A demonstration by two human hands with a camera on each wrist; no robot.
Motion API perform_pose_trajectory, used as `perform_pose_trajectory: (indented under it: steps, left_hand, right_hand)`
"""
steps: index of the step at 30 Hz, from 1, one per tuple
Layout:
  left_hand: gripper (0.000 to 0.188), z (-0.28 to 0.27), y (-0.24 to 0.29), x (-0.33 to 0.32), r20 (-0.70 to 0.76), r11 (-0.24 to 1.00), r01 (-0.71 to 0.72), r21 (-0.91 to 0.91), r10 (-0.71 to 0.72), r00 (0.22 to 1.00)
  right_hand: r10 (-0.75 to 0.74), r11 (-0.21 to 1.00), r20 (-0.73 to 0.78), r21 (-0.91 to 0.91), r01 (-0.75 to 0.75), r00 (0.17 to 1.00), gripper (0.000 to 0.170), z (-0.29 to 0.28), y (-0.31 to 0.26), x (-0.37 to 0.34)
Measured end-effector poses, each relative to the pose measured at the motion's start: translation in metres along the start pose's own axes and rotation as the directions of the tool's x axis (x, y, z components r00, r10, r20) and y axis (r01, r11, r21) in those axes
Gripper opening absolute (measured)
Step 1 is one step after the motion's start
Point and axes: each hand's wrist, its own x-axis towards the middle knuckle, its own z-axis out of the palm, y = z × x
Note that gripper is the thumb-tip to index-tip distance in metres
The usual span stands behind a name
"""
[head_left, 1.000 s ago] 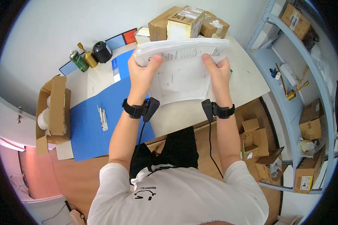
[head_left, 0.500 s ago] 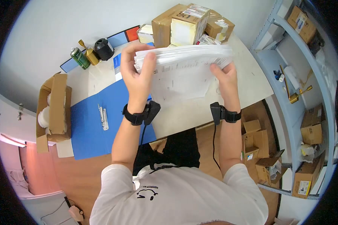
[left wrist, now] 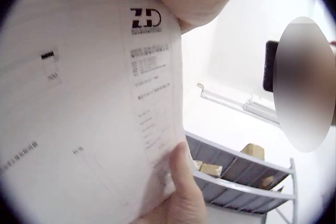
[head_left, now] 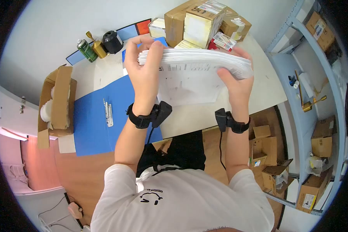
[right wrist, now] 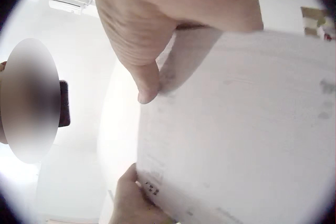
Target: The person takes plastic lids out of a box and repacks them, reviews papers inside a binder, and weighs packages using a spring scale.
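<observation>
A thick stack of printed papers [head_left: 189, 79] stands tilted over the table, its page edges bunched along the top. My left hand [head_left: 145, 75] holds the stack's upper left corner, with the thumb near the edge and the fingers bent behind. At the opposite corner my right hand [head_left: 239, 87] grips the papers, thumb on the near face, the pages bowing there. The left wrist view shows print and a dark logo on the front sheet [left wrist: 94, 103]. On the table to the left, an opened blue folder [head_left: 91, 127] with a metal clip [head_left: 109, 113] lies flat.
Cardboard boxes [head_left: 176, 27] are piled behind the papers. A green can [head_left: 87, 51], a gold object [head_left: 99, 49] and a black container [head_left: 112, 41] stand at the back left. An open carton [head_left: 62, 104] sits left of the folder. Shelving [head_left: 288, 73] rises on the right.
My left hand has shifted up along the stack's left edge, its fingers lifting behind it. The right hand has moved to the right, and the pages now bow and fan at the top edge.
</observation>
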Motion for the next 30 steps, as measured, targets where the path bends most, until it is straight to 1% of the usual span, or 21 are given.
perform_pose_trajectory:
  steps: [1,2,3,5,6,7,8,9,11,15,17,18,19,21,22,24,26,27,28,29,30]
  left_hand:
    - [0.01,-0.001,0.004,0.001,0.006,1.0,0.0,0.004,0.0,1.0]
    - [0.009,-0.003,0.012,0.004,0.03,0.988,0.088,-0.123,-0.084,0.996]
    - [0.01,-0.006,0.016,0.007,0.065,0.953,0.175,-0.248,-0.164,0.984]
    - [0.009,-0.011,0.01,0.01,0.127,0.946,0.216,-0.24,-0.19,0.974]
    - [0.01,-0.011,0.006,0.01,0.127,0.95,0.228,-0.212,-0.205,0.971]
    - [0.012,-0.01,0.004,0.01,0.122,0.953,0.243,-0.182,-0.224,0.967]
    - [0.016,-0.008,0.006,0.009,0.117,0.985,0.162,-0.064,-0.154,0.981]
    - [0.016,-0.007,0.01,0.009,0.114,0.984,0.166,-0.06,-0.159,0.981]
    - [0.026,-0.004,0.018,0.012,0.204,0.971,0.237,0.031,-0.238,0.95]
    - [0.041,-0.02,-0.011,0.003,0.263,0.993,0.115,-0.019,-0.106,0.959]
    - [0.053,-0.03,-0.028,-0.009,0.357,0.992,0.067,-0.108,-0.024,0.934]
    - [0.056,-0.04,-0.041,-0.011,0.46,0.993,0.092,-0.071,-0.049,0.886]
    - [0.056,-0.046,-0.052,-0.021,0.463,0.993,0.103,-0.063,-0.062,0.884]
    - [0.058,-0.051,-0.064,-0.036,0.535,0.94,0.33,0.083,-0.322,0.781]
    - [0.062,-0.051,-0.072,-0.044,0.53,0.921,0.382,0.074,-0.361,0.768]
    - [0.058,-0.045,-0.08,-0.053,0.493,0.934,0.354,0.049,-0.331,0.804]
    - [0.054,-0.043,-0.08,-0.058,0.434,0.944,0.33,0.025,-0.307,0.847]
    - [0.049,-0.041,-0.074,-0.053,0.418,0.934,0.335,0.122,-0.355,0.836]
    - [0.045,-0.041,-0.067,-0.051,0.397,0.913,0.343,0.221,-0.406,0.823]
    - [0.045,-0.042,-0.055,-0.051,0.38,0.905,0.359,0.228,-0.422,0.823]
    - [0.042,-0.04,-0.043,-0.047,0.406,0.9,0.387,0.198,-0.435,0.804]
  right_hand:
    - [-0.169,0.981,-0.059,-0.11,0.162,0.984,0.046,0.01,-0.006,0.002]
    - [-0.34,0.923,-0.101,-0.229,0.31,0.935,0.045,0.015,-0.009,0.004]
    - [-0.343,0.922,-0.109,-0.228,0.312,0.933,0.045,0.01,-0.004,0.007]
    - [-0.437,0.817,0.036,-0.402,0.414,0.899,0.058,-0.002,0.004,0.013]
    - [-0.445,0.814,0.034,-0.4,0.421,0.895,0.058,-0.003,0.004,0.014]
    - [-0.389,0.833,0.022,-0.419,0.361,0.921,0.056,-0.003,0.001,0.014]
    - [-0.323,0.849,0.01,-0.438,0.294,0.946,0.055,-0.002,-0.002,0.012]
    - [-0.317,0.852,0.011,-0.436,0.29,0.948,0.055,-0.001,-0.004,0.012]
    - [-0.275,0.957,-0.041,-0.114,0.268,0.961,0.044,0.001,-0.008,0.014]
    - [-0.135,0.99,-0.055,-0.038,0.133,0.989,0.037,-0.02,0.027,0.003]
    - [0.115,0.993,-0.018,-0.024,-0.115,0.993,0.047,-0.032,0.051,-0.005]
    - [0.12,0.993,-0.022,-0.02,-0.12,0.993,0.047,-0.034,0.054,-0.005]
    - [0.136,0.99,-0.011,-0.027,-0.136,0.991,0.047,-0.035,0.058,-0.006]
    - [0.156,0.987,-0.002,-0.036,-0.156,0.988,0.048,-0.04,0.062,-0.012]
    - [0.207,0.977,0.024,-0.059,-0.205,0.978,0.048,-0.041,0.064,-0.014]
    - [0.26,0.963,0.059,-0.085,-0.254,0.964,0.049,-0.044,0.075,-0.019]
    - [0.255,0.961,0.135,-0.149,-0.235,0.957,0.061,-0.045,0.09,-0.026]
    - [0.266,0.958,0.153,-0.154,-0.243,0.952,0.061,-0.037,0.079,-0.024]
    - [0.316,0.943,0.068,-0.137,-0.304,0.946,0.063,-0.03,0.064,-0.022]
    - [0.367,0.923,-0.021,-0.113,-0.367,0.93,0.064,-0.023,0.053,-0.023]
    - [0.379,0.919,-0.012,-0.113,-0.378,0.925,0.064,-0.024,0.049,-0.024]
